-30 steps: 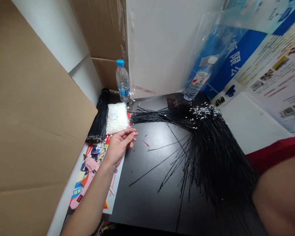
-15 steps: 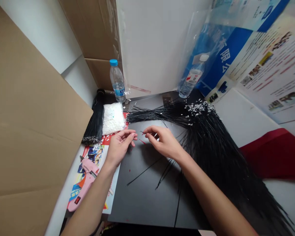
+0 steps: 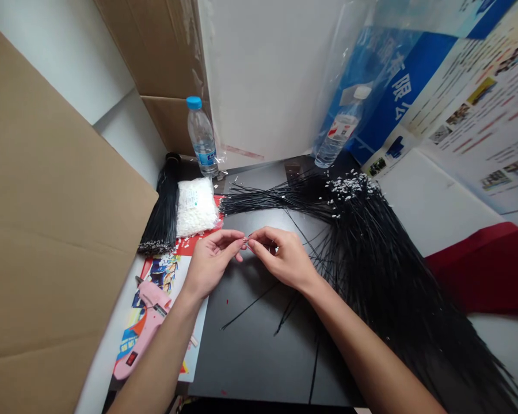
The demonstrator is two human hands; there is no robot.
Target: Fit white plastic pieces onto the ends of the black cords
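Observation:
Over the dark tabletop, my left hand (image 3: 210, 259) is closed in a pinch, thumb against forefinger, on something too small to make out. Its fingertips almost touch those of my right hand (image 3: 282, 256), which pinches the end of a thin black wire; most of that wire is hidden by the hand. Loose black wires (image 3: 252, 306) lie on the table below the hands. Close behind my right hand spreads a big heap of black wires (image 3: 380, 270) with small white ends (image 3: 354, 185). Another bundle of black wires (image 3: 263, 203) lies across the back.
On the left stand a bag of small white pieces (image 3: 196, 207), a dark wire bundle (image 3: 159, 213) and a pink glue gun (image 3: 149, 322) on a printed sheet (image 3: 190, 362). Two bottles, one blue-capped (image 3: 202, 138) and one white-capped (image 3: 339, 132), stand behind. Cardboard (image 3: 60, 230) walls the left side.
My two hands have come together, so their fingertips now meet at the small piece. The gap between them and the red scrap seen there are no longer visible. The view has shifted slightly.

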